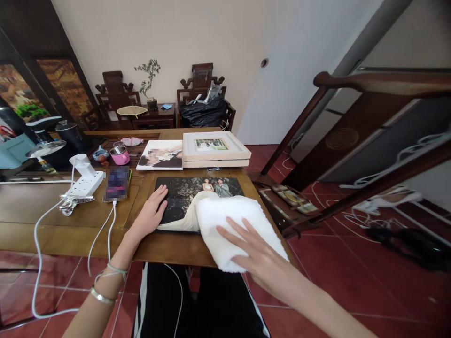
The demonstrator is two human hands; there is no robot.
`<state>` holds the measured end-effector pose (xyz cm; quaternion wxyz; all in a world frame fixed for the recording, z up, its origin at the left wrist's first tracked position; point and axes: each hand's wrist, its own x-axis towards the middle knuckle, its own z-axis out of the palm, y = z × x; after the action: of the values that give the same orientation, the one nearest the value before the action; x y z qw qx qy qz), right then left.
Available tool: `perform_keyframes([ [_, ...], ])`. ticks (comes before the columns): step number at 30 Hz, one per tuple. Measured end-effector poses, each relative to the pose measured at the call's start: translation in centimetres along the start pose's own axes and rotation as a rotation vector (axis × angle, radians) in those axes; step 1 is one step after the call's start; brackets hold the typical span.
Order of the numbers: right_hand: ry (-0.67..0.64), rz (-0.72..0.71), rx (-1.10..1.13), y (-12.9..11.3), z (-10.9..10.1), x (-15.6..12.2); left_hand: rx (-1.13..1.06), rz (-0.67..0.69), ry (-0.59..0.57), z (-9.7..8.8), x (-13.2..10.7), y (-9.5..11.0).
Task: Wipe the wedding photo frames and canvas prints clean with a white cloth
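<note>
Resting with fingers spread, the right hand (259,253) lay on a thick, fluffy white cloth (225,216) covering the lower right of a dark rectangular photo panel (181,195) on the brown wooden table (183,246). The open left hand (153,209) touched the panel's left edge. Wiping seemed underway; another stroke likely called for steadying that edge. Beyond stood pale wooden picture frames (243,154).

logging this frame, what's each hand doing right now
Left hand: open, resting on the photo panel.
Right hand: open, laid on the white cloth.
</note>
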<state>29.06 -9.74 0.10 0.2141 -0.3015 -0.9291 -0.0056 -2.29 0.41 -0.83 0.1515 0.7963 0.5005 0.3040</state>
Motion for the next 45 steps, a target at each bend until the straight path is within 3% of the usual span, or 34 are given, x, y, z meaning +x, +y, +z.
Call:
perform_keyframes([
  [4,-0.062,-0.002,0.009,2.0,0.0,1.5,0.008,0.009,-0.014,-0.1,0.0,0.0],
  [10,-0.192,0.164,0.014,8.3,0.4,7.8,0.01,0.009,-0.031,-0.3,-0.1,0.0],
  [13,-0.21,0.229,-0.035,9.8,0.8,10.5,0.004,0.007,-0.014,-0.2,-0.1,-0.1],
  [17,-0.205,0.225,-0.061,8.5,1.1,10.7,-0.003,-0.011,0.014,-0.1,0.0,0.0],
  [24,-0.153,0.088,-0.036,0.4,0.3,3.7,-0.004,-0.016,0.013,0.1,0.1,0.2],
  [27,-0.151,0.036,0.0,-1.3,-0.4,2.0,0.005,-0.009,0.002,0.1,0.1,0.2],
  [31,-0.222,0.04,0.016,0.5,-0.6,3.5,0.013,0.002,-0.007,0.1,0.0,0.1],
  [39,-0.22,0.201,0.007,8.1,1.5,12.6,-0.005,-0.012,-0.026,-0.3,-0.1,0.1],
  [42,-0.212,0.214,-0.014,8.3,1.6,13.6,-0.011,-0.016,-0.014,-0.3,-0.1,0.2],
  [45,-0.233,0.19,-0.028,6.0,1.4,12.0,-0.012,-0.028,-0.014,-0.3,-0.1,0.2],
])
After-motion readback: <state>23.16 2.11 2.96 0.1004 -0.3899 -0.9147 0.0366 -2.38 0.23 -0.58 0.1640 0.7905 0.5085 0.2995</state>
